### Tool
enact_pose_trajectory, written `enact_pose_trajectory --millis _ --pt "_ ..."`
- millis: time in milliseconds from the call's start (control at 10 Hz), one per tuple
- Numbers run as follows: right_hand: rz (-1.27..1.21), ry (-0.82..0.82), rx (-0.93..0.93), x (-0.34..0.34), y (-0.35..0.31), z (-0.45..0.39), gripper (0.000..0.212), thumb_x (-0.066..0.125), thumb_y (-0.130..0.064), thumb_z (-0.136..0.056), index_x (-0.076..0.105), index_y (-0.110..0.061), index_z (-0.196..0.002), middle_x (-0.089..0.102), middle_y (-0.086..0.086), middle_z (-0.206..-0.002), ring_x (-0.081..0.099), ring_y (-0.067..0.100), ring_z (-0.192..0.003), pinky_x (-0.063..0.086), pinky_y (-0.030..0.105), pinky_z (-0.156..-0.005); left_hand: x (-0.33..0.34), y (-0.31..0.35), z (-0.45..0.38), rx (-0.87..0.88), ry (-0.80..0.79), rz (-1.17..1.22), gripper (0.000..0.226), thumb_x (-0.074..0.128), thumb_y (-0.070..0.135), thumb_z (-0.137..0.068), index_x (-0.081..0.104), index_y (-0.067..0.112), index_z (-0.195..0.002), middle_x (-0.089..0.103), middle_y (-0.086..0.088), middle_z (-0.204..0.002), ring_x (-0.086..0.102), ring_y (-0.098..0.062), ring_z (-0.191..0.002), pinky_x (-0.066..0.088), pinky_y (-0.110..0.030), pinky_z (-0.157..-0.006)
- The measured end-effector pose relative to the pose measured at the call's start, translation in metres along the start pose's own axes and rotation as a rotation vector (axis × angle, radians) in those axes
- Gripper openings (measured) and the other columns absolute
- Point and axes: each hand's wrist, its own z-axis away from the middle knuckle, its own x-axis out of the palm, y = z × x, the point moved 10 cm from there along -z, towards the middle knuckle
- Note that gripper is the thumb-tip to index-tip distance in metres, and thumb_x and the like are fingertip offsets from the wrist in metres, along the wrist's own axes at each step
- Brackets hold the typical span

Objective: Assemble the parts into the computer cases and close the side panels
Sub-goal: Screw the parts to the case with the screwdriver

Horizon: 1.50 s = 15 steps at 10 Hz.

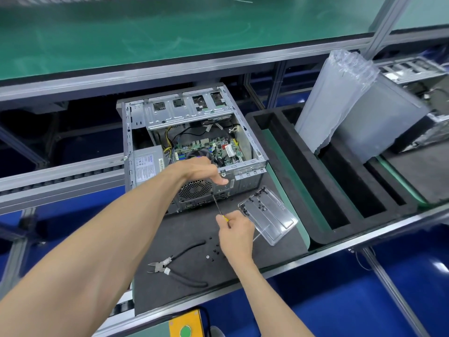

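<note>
Right hand (pixel 234 229) grips a screwdriver (pixel 218 207) against the case (pixel 194 152); left hand (pixel 204 171) presses its rear.

We see a bare matt metal case (pixel 194 132), a clear glossy plastic tray (pixel 269 216), a dark matt mat (pixel 194 229), and black foam (pixel 315 190).

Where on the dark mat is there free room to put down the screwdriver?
The mat is bare near its front edge, right of the cutters. Another bare strip lies left of the cutters, under the left forearm. It is crowded by the loose screws and the clear tray, and close to the computer case, where both hands work.
</note>
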Motion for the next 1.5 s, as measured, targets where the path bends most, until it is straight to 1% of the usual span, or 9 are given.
enact_pose_trajectory --millis 100,300,500,700,800,900,1100,1400,1500 --pt "-0.686 -0.098 0.51 0.025 0.032 0.015 0.023 0.066 -0.015 -0.094 0.061 -0.001 -0.077 0.056 0.01 -0.057 0.032 0.016 -0.039 0.023 0.022 -0.039 0.001 -0.001 0.001 -0.007 0.002 0.024 0.082 0.075 0.058 -0.071 0.06 0.005 -0.131 0.056 -0.01 -0.144 0.054 -0.027 -0.123 0.039 -0.04 -0.096" --pt "0.701 0.166 -0.42 0.003 -0.032 0.019 0.02 0.064 -0.034 -0.096 0.058 -0.015 -0.097 0.065 0.001 -0.074 0.062 0.026 -0.065 0.043 0.037 -0.057 0.0 -0.003 0.0 -0.005 0.019 0.024 0.084 0.076 0.056 -0.072 0.057 0.005 -0.136 0.05 -0.009 -0.151 0.05 -0.029 -0.131 0.036 -0.04 -0.097" --pt "-0.831 -0.164 0.566 0.033 0.039 0.017 0.016 0.065 -0.012 -0.096 0.064 -0.001 -0.085 0.057 0.01 -0.063 0.028 0.012 -0.04 0.02 0.021 -0.035 0.0 -0.004 -0.001 -0.001 0.017 0.032 0.075 0.077 0.056 -0.068 0.064 0.008 -0.124 0.055 -0.01 -0.145 0.052 -0.025 -0.118 0.037 -0.04 -0.095" --pt "0.667 0.188 -0.472 -0.005 -0.039 0.016 0.019 0.067 -0.028 -0.093 0.06 -0.011 -0.091 0.061 0.002 -0.075 0.059 0.025 -0.061 0.036 0.031 -0.055 0.0 -0.003 0.0 -0.01 0.021 0.031 0.074 0.077 0.057 -0.067 0.062 0.01 -0.123 0.056 -0.008 -0.143 0.051 -0.024 -0.113 0.036 -0.04 -0.093" --pt "0.417 0.115 -0.323 -0.003 -0.03 0.011 0.019 0.069 -0.025 -0.093 0.064 -0.008 -0.088 0.062 0.004 -0.069 0.058 0.027 -0.062 0.041 0.033 -0.055 -0.001 -0.003 0.0 -0.006 0.031 0.032 0.064 0.077 0.056 -0.067 0.062 0.014 -0.112 0.058 -0.008 -0.141 0.051 -0.024 -0.11 0.036 -0.039 -0.092" --pt "-0.479 -0.075 0.391 0.01 0.024 0.009 0.022 0.069 -0.019 -0.093 0.067 -0.003 -0.078 0.06 0.005 -0.058 0.042 0.017 -0.046 0.031 0.025 -0.044 0.0 -0.002 0.001 -0.008 0.03 0.05 0.065 0.078 0.053 -0.071 0.063 0.011 -0.119 0.057 -0.009 -0.142 0.049 -0.022 -0.109 0.035 -0.039 -0.092" --pt "0.718 0.148 -0.407 -0.001 -0.043 0.017 0.026 0.061 -0.037 -0.097 0.06 -0.012 -0.09 0.064 0.003 -0.075 0.063 0.029 -0.066 0.043 0.036 -0.058 -0.001 -0.002 0.002 -0.014 0.039 0.039 0.052 0.078 0.052 -0.074 0.064 0.014 -0.107 0.063 -0.008 -0.134 0.053 -0.023 -0.107 0.037 -0.038 -0.09" --pt "-0.498 -0.14 0.408 0.017 0.024 0.006 0.028 0.064 -0.02 -0.097 0.066 0.001 -0.08 0.056 0.009 -0.059 0.032 0.017 -0.041 0.023 0.023 -0.041 -0.001 -0.001 0.003 -0.007 0.031 0.044 0.05 0.078 0.05 -0.074 0.062 0.014 -0.104 0.061 -0.009 -0.134 0.052 -0.024 -0.108 0.037 -0.041 -0.092" --pt "0.58 0.088 -0.341 -0.001 -0.033 0.009 0.025 0.064 -0.03 -0.095 0.062 -0.008 -0.083 0.062 0.006 -0.065 0.057 0.026 -0.054 0.042 0.033 -0.051 -0.001 -0.001 0.002 -0.008 0.033 0.039 0.052 0.078 0.053 -0.073 0.061 0.015 -0.104 0.061 -0.007 -0.129 0.053 -0.025 -0.109 0.037 -0.04 -0.09"
